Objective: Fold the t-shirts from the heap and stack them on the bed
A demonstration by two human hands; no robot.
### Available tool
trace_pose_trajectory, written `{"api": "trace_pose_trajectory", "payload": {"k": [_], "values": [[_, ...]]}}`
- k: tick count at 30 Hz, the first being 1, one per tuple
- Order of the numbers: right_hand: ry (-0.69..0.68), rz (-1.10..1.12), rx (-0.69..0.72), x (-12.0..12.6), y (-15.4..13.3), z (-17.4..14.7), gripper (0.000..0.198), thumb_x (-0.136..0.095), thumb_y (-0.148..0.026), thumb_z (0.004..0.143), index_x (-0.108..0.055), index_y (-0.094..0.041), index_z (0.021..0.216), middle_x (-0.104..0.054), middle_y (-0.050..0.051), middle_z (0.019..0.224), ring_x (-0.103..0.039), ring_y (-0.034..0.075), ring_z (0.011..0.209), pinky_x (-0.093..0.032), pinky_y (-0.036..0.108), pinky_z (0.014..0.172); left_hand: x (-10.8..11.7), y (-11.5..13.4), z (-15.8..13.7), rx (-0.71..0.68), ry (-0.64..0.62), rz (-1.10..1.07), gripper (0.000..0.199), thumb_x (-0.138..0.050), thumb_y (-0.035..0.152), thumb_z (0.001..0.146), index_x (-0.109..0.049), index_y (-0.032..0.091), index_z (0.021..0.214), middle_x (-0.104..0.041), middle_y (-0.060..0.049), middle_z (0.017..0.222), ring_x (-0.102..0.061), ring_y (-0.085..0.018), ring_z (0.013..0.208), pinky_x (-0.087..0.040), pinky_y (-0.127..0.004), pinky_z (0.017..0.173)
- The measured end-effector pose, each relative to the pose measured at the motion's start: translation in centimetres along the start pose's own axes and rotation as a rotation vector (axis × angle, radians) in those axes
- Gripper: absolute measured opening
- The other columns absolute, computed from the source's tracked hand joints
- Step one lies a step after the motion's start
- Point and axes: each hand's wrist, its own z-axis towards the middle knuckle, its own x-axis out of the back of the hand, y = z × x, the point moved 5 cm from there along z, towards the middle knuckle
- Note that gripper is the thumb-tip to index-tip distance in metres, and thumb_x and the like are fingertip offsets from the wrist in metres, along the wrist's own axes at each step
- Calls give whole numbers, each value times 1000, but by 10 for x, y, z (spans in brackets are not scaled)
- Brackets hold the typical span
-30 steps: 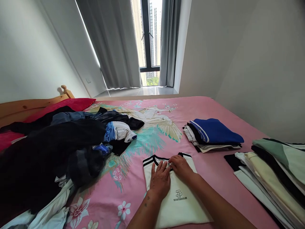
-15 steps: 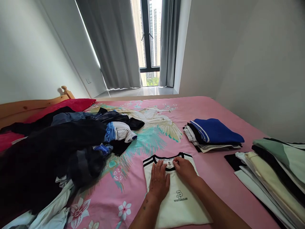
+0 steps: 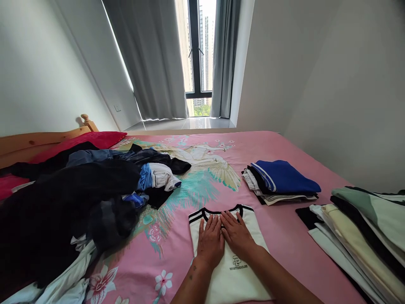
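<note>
A folded white T-shirt [image 3: 240, 280] with black trim at the neck and shoulder stripes lies on the bed in front of me. Dark lettering shows on its chest. My left hand [image 3: 211, 242] rests flat on the shirt just below the collar, fingers stretched out. Beside it, my right hand [image 3: 236, 236] lies flat too, its fingers extended over the collar's front edge and covering the neck label. The two hands nearly touch at the middle.
A loose heap of dark clothes [image 3: 63, 202] covers the bed's left side. On the right stand a folded stack topped with blue [image 3: 286, 177] and a larger folded pile [image 3: 363, 228]. A pink floral bedsheet [image 3: 284, 232] lies beneath; a red pillow [image 3: 101, 138] sits by the headboard [image 3: 41, 141].
My right hand has gone from pinching the collar by the label to lying flat with fingers spread over it. My left hand stays almost in place on the shirt.
</note>
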Motion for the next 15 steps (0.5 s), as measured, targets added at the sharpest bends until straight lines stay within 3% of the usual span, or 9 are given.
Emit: {"api": "trace_pose_trajectory", "payload": {"k": [3,8,12,15], "values": [[31,-1,5,4,-2,-2,47,-26,-32,94,-36,-18,138,-34,5,145,-23,21,136,-8,50,112,0,1,0,-22,-1,11,51,-35,22,88,-31,22,139,-32,-3,147,-25,-21,137,-17,-53,113],[78,17,19,14,-6,-4,43,-29,-29,93,-44,-21,133,-43,4,140,-30,21,133,-15,50,110,-2,1,0,-33,-9,33,47,-35,22,89,-39,23,135,-42,-2,142,-31,-20,134,-15,-53,113],[209,-16,-44,27,2,-9,44,-26,-27,94,-43,-17,133,-40,5,142,-27,20,135,-17,47,111,-2,1,-1,-51,41,121,60,-35,15,86,-19,21,143,-20,-6,151,-18,-21,139,-15,-53,112],[173,-32,-44,24,6,-13,48,-26,-29,94,-34,-17,139,-31,5,147,-21,22,137,-14,49,111,-5,1,0,-65,26,156,65,-33,13,85,-10,23,144,-15,-4,152,-12,-21,140,-7,-55,113]]}}
